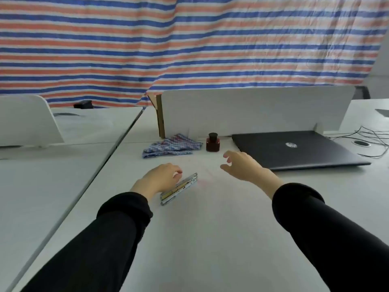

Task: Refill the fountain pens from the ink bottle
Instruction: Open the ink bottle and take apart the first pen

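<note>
White desk (210,239), closed dark laptop (294,149), crumpled patterned cloth (170,145), white divider panel (252,110), striped tarp (189,39)

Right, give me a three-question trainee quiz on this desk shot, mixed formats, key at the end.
1. True or false: the ink bottle has its cap on.
2. Multiple choice: what lies directly left of the bottle? A) the closed laptop B) the folded cloth C) the pens
3. Fill in: the left hand rests at the pens, while the right hand is open and holds ____.

Key: 1 true. 2 B. 3 nothing.
</note>
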Tool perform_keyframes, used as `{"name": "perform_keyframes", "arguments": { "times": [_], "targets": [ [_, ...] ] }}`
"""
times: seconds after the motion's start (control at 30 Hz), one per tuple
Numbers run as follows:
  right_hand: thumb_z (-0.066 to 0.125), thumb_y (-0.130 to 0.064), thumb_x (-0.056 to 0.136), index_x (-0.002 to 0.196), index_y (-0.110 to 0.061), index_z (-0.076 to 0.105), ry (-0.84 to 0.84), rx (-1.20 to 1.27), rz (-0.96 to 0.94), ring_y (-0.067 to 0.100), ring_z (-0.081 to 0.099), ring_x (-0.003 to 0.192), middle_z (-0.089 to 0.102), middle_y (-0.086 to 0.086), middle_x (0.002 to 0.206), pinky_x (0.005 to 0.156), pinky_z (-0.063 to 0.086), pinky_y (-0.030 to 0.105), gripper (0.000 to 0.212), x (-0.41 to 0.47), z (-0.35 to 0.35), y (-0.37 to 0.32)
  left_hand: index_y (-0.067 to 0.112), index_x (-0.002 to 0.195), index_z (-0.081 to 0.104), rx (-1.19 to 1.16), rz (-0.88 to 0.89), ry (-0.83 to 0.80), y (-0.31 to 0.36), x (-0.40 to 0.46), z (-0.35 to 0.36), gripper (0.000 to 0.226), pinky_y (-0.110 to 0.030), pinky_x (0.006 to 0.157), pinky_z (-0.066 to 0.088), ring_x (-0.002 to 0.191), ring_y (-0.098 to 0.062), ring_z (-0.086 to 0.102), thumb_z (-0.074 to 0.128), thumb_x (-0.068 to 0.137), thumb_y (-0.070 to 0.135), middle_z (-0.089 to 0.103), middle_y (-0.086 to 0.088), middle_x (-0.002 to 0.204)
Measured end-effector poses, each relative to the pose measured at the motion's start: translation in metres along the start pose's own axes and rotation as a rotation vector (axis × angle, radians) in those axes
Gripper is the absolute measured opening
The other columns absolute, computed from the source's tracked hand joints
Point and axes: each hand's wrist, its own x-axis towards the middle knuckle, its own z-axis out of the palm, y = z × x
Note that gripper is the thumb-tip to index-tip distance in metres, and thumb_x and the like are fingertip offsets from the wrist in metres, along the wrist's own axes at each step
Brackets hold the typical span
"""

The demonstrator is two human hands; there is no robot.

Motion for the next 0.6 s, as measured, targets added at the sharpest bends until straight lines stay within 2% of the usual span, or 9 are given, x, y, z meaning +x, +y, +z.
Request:
{"name": "perform_keyframes", "arguments": {
  "times": [0.13,0.23,0.37,0.47,0.5,0.6],
  "targets": [
    [0.050,-0.031,0.092,0.137,-0.008,0.035,-0.019,0.070,0.059,0.029,0.046,0.123,0.047,0.012,0.137,0.100,0.038,0.036,0.053,0.030,0.011,0.009,0.017,0.135,0.041,-0.018,-0.009,-0.075,-0.016,0.031,0.011,0.041,-0.035,0.109,0.029,0.133,-0.022,0.036,0.030,0.097,0.029,0.039,-0.006,0.145],
    [0.052,-0.029,0.091,0.138,-0.004,0.030,-0.014,0.158,0.111,0.031,0.044,0.124,0.043,0.017,0.138,0.098,0.037,0.036,0.058,0.064,0.025,0.015,0.022,0.140,0.032,0.026,0.026,-0.097,-0.024,0.059,0.022,0.045,-0.039,0.115,0.022,0.140,-0.022,0.024,0.029,0.097,0.034,0.028,-0.006,0.151],
    [0.060,-0.031,0.086,0.143,-0.004,0.018,0.116,0.327,0.187,0.032,0.032,0.134,0.033,0.019,0.146,0.105,0.032,0.038,0.076,0.115,0.043,0.024,0.033,0.144,0.013,0.109,0.082,-0.089,-0.026,0.090,0.037,0.047,-0.045,0.119,0.003,0.145,-0.019,-0.004,0.018,0.097,0.037,0.004,0.002,0.157],
    [0.063,-0.030,0.084,0.145,-0.008,0.011,0.123,0.441,0.200,0.032,0.031,0.135,0.030,0.015,0.149,0.106,0.032,0.040,0.083,0.142,0.052,0.028,0.037,0.144,0.005,0.104,0.125,-0.082,-0.026,0.105,0.045,0.048,-0.044,0.118,-0.004,0.144,-0.014,-0.009,0.013,0.097,0.039,-0.004,0.007,0.157],
    [0.064,-0.031,0.083,0.145,-0.010,0.013,0.108,0.471,0.191,0.032,0.034,0.133,0.033,0.014,0.147,0.105,0.034,0.041,0.083,0.149,0.055,0.030,0.038,0.144,0.003,0.108,0.131,-0.084,-0.027,0.109,0.046,0.048,-0.044,0.118,-0.005,0.144,-0.012,-0.009,0.012,0.097,0.040,-0.005,0.008,0.157],
    [0.068,-0.035,0.076,0.135,-0.017,0.031,0.111,0.521,0.151,0.030,0.048,0.121,0.050,0.009,0.134,0.102,0.041,0.043,0.072,0.164,0.063,0.033,0.040,0.143,-0.001,0.136,0.138,-0.104,-0.028,0.117,0.047,0.048,-0.045,0.118,-0.007,0.144,-0.011,-0.011,0.009,0.096,0.044,-0.009,0.010,0.156]
  ]
}}
